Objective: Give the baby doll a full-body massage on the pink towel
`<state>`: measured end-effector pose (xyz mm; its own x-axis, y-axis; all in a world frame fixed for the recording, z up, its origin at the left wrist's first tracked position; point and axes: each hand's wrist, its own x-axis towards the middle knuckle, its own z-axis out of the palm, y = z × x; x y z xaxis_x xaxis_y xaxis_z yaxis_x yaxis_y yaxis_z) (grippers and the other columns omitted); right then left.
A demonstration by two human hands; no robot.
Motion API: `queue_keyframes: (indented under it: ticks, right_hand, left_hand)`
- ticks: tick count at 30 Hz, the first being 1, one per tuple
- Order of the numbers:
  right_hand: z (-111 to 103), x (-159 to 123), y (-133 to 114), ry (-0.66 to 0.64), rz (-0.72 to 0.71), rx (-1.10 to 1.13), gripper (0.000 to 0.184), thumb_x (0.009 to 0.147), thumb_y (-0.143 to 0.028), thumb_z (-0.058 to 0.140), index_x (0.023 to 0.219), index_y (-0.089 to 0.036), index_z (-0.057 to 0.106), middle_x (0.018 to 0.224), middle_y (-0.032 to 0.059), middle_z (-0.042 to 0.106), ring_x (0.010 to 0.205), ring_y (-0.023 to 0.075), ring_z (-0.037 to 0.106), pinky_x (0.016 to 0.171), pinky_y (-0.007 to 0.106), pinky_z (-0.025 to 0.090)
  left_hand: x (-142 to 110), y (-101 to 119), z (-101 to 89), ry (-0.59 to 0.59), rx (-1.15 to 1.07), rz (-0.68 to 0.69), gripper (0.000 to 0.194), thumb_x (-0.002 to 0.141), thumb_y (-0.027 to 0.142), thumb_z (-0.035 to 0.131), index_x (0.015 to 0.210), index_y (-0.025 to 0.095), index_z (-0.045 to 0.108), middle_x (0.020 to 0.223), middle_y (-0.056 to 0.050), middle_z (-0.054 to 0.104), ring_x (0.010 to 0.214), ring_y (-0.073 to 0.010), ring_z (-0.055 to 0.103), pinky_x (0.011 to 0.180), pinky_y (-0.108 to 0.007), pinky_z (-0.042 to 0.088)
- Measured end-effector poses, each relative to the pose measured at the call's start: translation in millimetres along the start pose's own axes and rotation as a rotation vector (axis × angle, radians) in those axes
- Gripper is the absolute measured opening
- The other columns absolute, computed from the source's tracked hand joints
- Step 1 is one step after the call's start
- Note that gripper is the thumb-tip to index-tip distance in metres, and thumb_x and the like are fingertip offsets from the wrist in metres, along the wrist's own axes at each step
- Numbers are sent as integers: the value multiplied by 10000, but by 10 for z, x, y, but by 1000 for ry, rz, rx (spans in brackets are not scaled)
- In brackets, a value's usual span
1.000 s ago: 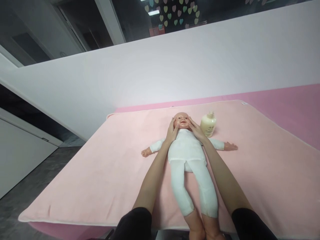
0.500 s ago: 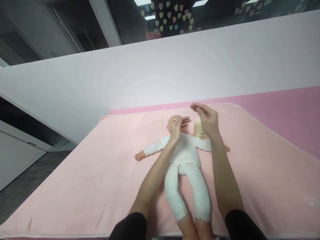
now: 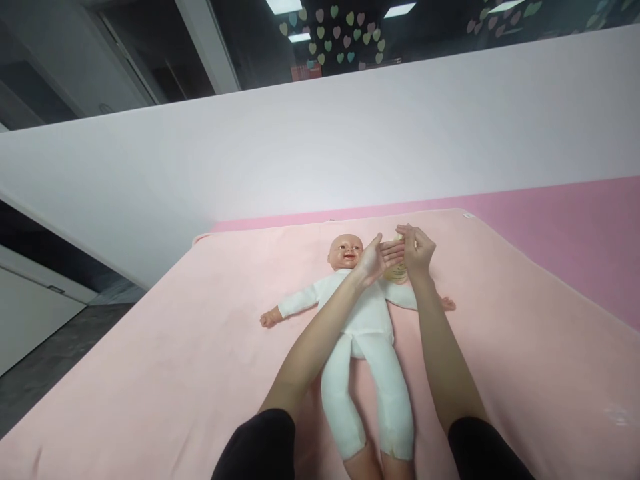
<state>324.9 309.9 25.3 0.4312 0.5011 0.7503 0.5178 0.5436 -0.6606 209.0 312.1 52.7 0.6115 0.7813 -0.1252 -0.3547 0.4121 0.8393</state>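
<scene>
A baby doll point(image 3: 367, 310) in a white suit lies on its back, arms spread and face up. My left hand point(image 3: 377, 261) is over the doll's upper chest, beside its chin, palm turned up and fingers stretched to the right. Close against those fingertips is my right hand point(image 3: 419, 251), its fingers curled inward; I see nothing in them. Behind both hands is a pale yellow bottle point(image 3: 397, 273) with dark print, near the doll's shoulder. The hands hide much of this bottle.
A pink blanket point(image 3: 210, 340) covers the table beneath the doll. Behind it rises a white wall point(image 3: 320, 160) with a pink lower band, and dark windows with heart stickers point(image 3: 345, 37) above. A grey floor point(image 3: 45, 353) shows at the left.
My left hand has moved right, off the doll's face, and turned palm up. The right hand has come down a little, its fingers curling, and the two hands are now together.
</scene>
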Motion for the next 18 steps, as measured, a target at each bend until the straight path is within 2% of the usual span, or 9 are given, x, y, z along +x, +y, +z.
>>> queue_keyframes:
  ticks: [3,5,7,9,11,14,16,18]
  right_hand:
    - [-2,18,-8,12,-2,-32,465,944,-463,360,792,-185,701,861,75,700,879,198,667,878,376,514]
    - [-22,51,-18,-8,2,-67,466,940,-459,370,770,-176,700,838,79,700,857,204,667,844,372,517]
    - [-43,91,-51,-32,18,-133,458,932,-455,389,758,-173,704,806,80,698,843,217,667,836,388,513]
    - [-67,134,-127,-39,6,-198,430,925,-444,406,805,-173,718,838,84,702,886,234,661,858,414,503]
    - [-98,177,-264,-13,-53,-220,402,927,-428,409,892,-177,721,940,91,701,985,243,638,918,438,478]
    - [-148,215,-569,42,-147,-171,385,941,-403,397,953,-175,708,1011,89,689,1041,231,617,956,440,460]
    - [-153,188,-791,52,-180,-123,368,945,-379,401,939,-169,704,966,82,695,982,218,637,910,413,486]
    - [-115,84,-968,33,-191,-68,349,948,-349,405,917,-166,700,929,76,698,922,204,650,853,376,505]
  left_hand:
    - [-135,-105,-97,47,93,103,498,875,522,448,1108,139,666,1098,-144,696,1103,-265,622,1058,-435,419]
    - [-346,-207,-229,86,185,218,433,825,482,558,1067,144,680,1021,-130,715,1017,-264,656,1020,-441,445]
    - [-642,-298,-388,86,322,289,403,819,476,568,1034,161,696,975,-115,720,974,-263,666,978,-447,472]
    - [-970,-356,-535,61,581,333,383,862,479,505,1013,196,713,988,-102,721,1024,-258,649,1002,-446,451]
    - [-1256,-378,-641,-51,940,382,377,897,469,445,1029,246,718,1115,-78,696,1189,-252,566,1094,-452,361]
    - [-1478,-381,-703,-200,1415,376,415,941,436,348,1261,317,584,1425,-9,484,1414,-227,301,1190,-502,118]
    - [-1468,-396,-700,-180,1614,336,474,952,438,307,1399,325,417,1543,3,276,1461,-222,154,1184,-535,18]
    - [-1375,-433,-689,-85,1726,306,557,935,489,328,1458,299,305,1578,-21,147,1472,-238,75,1170,-560,-13]
